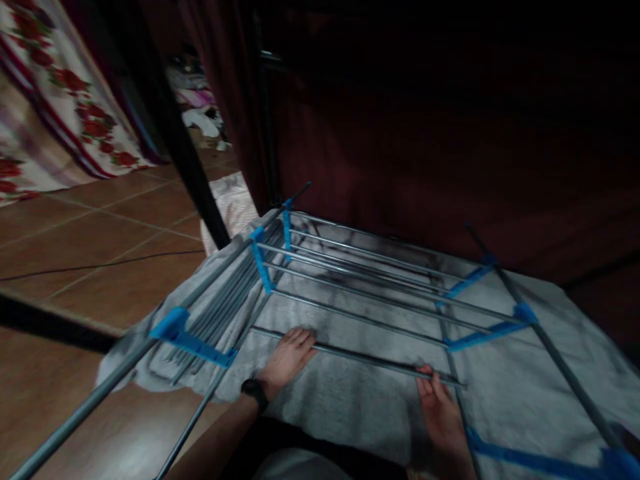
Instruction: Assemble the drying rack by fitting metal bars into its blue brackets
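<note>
A loose grey metal rod (367, 360) lies level in front of me, low inside the frame of a rack made of grey tubes and blue plastic brackets (263, 260). My left hand (291, 355), with a black watch (255, 393) on its wrist, is closed over the rod left of its middle. Near the rod's right end, my right hand (439, 403) pinches it between thumb and fingers. Several crossbars (350, 287) span the far half of the rack between blue brackets. At the near left and near right, the brackets (200, 343) carry no visible crossbar between them.
Beneath the rack spreads a grey blanket (370, 400). A bundle of thin rods (220, 313) rests along its left side. Dark posts (180, 147) stand at the left, over a brown tiled floor (105, 233) with a cable. A dark red curtain (375, 153) hangs behind.
</note>
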Demonstrator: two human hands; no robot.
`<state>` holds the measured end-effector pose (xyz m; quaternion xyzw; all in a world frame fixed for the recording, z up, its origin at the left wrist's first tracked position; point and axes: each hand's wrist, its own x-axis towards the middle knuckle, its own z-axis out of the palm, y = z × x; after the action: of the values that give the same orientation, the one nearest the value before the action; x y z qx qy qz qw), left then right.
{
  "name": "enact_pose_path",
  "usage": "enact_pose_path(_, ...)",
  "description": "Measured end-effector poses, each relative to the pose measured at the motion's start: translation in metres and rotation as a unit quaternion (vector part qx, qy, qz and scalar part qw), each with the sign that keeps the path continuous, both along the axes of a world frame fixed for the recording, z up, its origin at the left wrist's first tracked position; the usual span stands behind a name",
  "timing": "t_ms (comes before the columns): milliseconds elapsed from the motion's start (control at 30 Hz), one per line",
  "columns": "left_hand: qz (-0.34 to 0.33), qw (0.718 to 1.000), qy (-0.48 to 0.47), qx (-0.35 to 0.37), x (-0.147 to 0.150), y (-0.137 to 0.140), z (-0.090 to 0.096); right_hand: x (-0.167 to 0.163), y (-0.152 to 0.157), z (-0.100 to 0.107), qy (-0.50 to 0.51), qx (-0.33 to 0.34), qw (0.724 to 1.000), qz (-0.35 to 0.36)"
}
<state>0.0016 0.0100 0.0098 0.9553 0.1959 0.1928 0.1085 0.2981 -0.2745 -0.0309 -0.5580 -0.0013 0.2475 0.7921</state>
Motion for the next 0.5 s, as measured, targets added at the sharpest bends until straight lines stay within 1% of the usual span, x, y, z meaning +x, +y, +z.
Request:
enact_pose_path(67, 0.005, 0.999, -0.018, 0.031, -0.001, 0.005, -0.005, -0.007, 0.009, 0.014, 0.035, 0.038, 0.998, -0.031)
enact_pose_path(100, 0.010, 0.999, -0.021, 0.048, -0.001, 0.008, -0.008, -0.008, 0.013, 0.020, 0.050, 0.049, 0.997, -0.035)
enact_pose_path(233, 0.028, 0.994, -0.038, 0.096, 0.000, 0.017, -0.012, -0.008, 0.026, 0.035, 0.049, 0.054, 0.995, -0.072)
enact_pose_path(367, 0.023, 0.992, -0.057, 0.112, 0.001, 0.016, -0.004, -0.005, 0.035, 0.040, 0.051, 0.067, 0.992, -0.097)
enact_pose_path(500, 0.014, 0.991, -0.059, 0.122, 0.002, 0.014, 0.006, 0.002, 0.044, 0.047, 0.052, 0.080, 0.990, -0.101)
